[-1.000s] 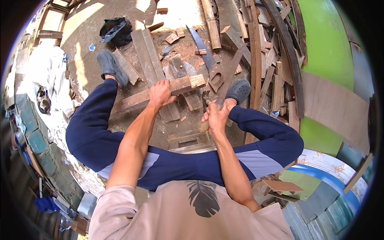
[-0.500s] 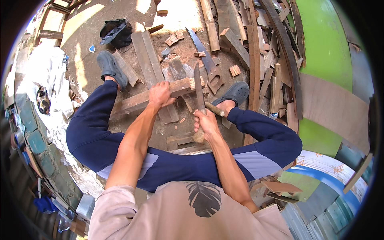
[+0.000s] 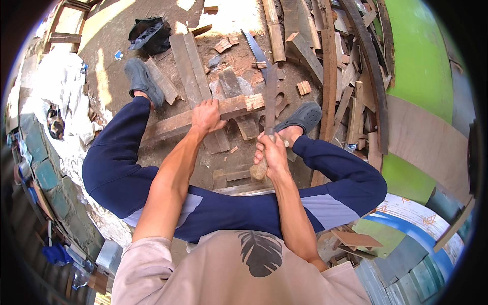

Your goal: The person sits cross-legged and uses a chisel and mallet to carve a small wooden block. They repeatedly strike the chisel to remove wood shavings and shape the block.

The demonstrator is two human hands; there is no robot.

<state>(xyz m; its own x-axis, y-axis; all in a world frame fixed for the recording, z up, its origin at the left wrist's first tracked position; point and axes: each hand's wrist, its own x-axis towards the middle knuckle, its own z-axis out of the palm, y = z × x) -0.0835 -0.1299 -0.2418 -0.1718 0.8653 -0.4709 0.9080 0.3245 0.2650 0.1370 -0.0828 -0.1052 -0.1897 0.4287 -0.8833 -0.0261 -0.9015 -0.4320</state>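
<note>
My left hand (image 3: 206, 117) is closed over a thick wooden beam (image 3: 170, 129), which lies slanted with its far right end raised on other boards. Pale, freshly exposed wood shows at that end. In my right hand (image 3: 273, 154) is a machete (image 3: 271, 99), gripped by its rough wooden handle. Its dark blade points away from me, a little to the right of the beam's pale end and apart from it. Beneath the beam, a short board (image 3: 246, 128) and two long planks (image 3: 187, 68) lie on the ground.
A handsaw (image 3: 255, 51) with a blue blade lies beyond the beam, among wood blocks (image 3: 303, 88) and chips. Stacked lumber (image 3: 329, 71) fills the right side. My feet, in grey clogs (image 3: 305, 117), flank the work area. A black plastic bag (image 3: 150, 36) sits far left.
My right hand and the machete have shifted slightly to the right, with the blade moving away from the beam's end. My left hand keeps its grip on the beam.
</note>
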